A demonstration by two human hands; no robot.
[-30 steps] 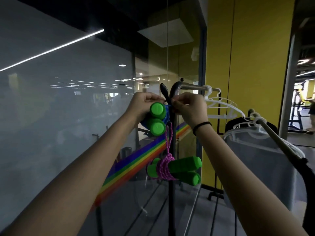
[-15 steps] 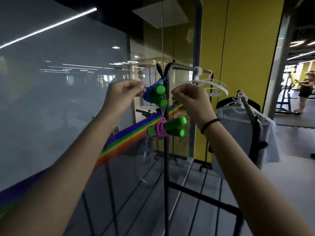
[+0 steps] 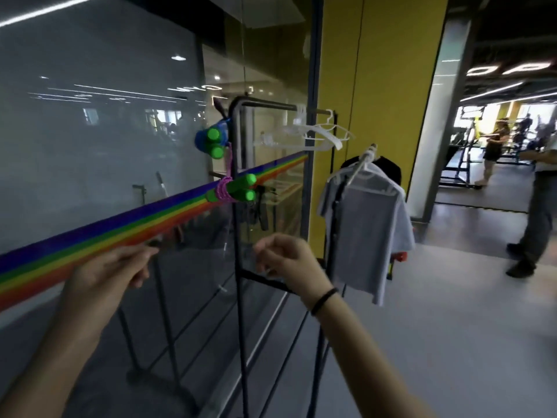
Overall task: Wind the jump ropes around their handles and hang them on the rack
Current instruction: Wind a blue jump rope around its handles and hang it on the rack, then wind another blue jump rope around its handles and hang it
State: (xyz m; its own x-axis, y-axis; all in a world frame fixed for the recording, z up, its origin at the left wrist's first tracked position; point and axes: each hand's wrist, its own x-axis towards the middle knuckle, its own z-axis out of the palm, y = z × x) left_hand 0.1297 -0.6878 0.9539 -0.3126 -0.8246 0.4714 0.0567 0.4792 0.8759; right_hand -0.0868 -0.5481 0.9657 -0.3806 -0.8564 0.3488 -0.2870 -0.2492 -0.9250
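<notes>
Both forearms are cut off by the bottom edge, and blur smears the fingers. The left hand (image 3: pixel 111 268) and right hand (image 3: pixel 286 260) hover apart, one on either side of the rack (image 3: pixel 237 224) post. Their fingers are loosely curled and hold nothing (a dark smudge at the left fingertips may be a reflection in the glass wall (image 3: pixel 90 146); I cannot tell). Well above the hands, nearer the left one, the blue jump rope (image 3: pixel 212 141), wound on green handles, hangs at the rack's top corner, its attachment hidden behind the bundle. The purple jump rope (image 3: pixel 233 190) dangles just beneath it, closer to the hands.
</notes>
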